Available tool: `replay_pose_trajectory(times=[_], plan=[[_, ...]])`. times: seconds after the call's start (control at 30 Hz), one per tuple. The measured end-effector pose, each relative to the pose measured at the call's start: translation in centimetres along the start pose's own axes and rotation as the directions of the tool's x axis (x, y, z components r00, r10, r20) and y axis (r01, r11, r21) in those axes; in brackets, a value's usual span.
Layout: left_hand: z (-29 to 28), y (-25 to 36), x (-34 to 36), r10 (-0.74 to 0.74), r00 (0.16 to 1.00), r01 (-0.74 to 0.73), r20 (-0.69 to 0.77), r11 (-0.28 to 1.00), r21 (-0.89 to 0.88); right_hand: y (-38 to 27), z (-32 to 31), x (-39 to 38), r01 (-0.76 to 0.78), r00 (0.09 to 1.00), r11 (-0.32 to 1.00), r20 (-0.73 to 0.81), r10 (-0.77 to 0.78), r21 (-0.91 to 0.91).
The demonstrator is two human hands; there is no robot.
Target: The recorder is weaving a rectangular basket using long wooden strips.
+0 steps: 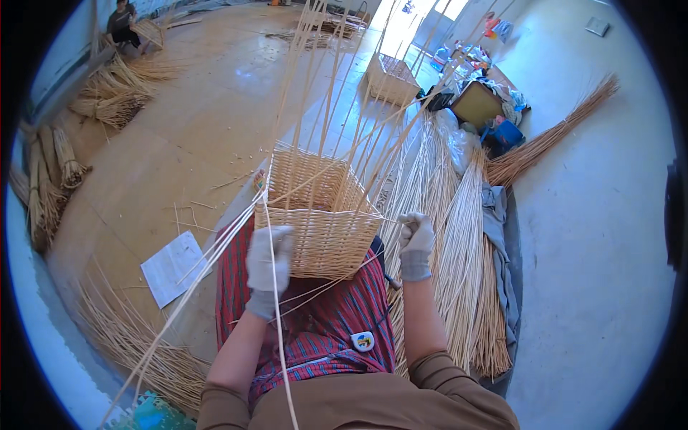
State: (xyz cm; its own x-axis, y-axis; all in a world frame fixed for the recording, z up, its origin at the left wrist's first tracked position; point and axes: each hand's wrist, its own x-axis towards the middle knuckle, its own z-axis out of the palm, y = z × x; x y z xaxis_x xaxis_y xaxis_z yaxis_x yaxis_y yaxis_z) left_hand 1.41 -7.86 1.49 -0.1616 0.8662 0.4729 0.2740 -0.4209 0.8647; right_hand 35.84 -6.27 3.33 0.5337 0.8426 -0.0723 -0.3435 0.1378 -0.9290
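A partly woven wicker basket (315, 247) rests on my lap, tall upright stakes (330, 100) rising from its rim. My left hand (271, 254), in a white glove, is at the basket's near left side; its fingers are smeared by motion. Past it runs a long pale cane (278, 322) from the basket's left corner toward me. More pale canes (193, 283) trail from that corner to the lower left. Beyond the right corner, my gloved right hand (416, 233) is closed, pinching a thin weaving strand (390, 220) that comes off the rim.
Long pale canes (448, 251) lie in bundles at my right. A finished-looking basket (393, 79) stands farther off. Darker rods (555, 132) lean by the right wall. A white sheet (174, 269) and loose canes (143, 344) lie at left. Another person (123, 29) sits far left.
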Motion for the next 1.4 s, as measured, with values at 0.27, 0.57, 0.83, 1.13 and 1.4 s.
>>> replay_pose_trajectory(times=[0.27,0.57,0.83,1.13,1.4], plan=[[-4.3,-3.0,1.9,-0.165,0.939,0.123,-0.302,0.981,-0.153,-3.5,-3.0,-3.8,-0.162,0.985,0.945,0.008,0.172,-0.285],[-3.0,-2.5,-1.0,-0.113,0.974,0.046,-0.197,0.948,-0.316,3.3,17.1,-17.8,0.892,0.334,0.373,0.929,-0.160,-0.257],[-0.2,-4.7,1.8,-0.248,0.930,0.191,-0.273,0.957,-0.219,1.6,18.1,-19.3,0.960,0.269,0.165,0.912,-0.309,-0.228],[-1.1,-4.2,3.5,-0.247,0.954,0.208,-0.168,0.953,-0.218,5.1,12.7,-9.2,-0.137,0.906,0.979,0.381,0.185,-0.148],[-7.0,-4.6,10.8,-0.008,0.830,-0.145,0.557,0.963,0.229,5.8,12.8,-8.2,0.037,0.968,0.978,0.250,0.016,-0.205]])
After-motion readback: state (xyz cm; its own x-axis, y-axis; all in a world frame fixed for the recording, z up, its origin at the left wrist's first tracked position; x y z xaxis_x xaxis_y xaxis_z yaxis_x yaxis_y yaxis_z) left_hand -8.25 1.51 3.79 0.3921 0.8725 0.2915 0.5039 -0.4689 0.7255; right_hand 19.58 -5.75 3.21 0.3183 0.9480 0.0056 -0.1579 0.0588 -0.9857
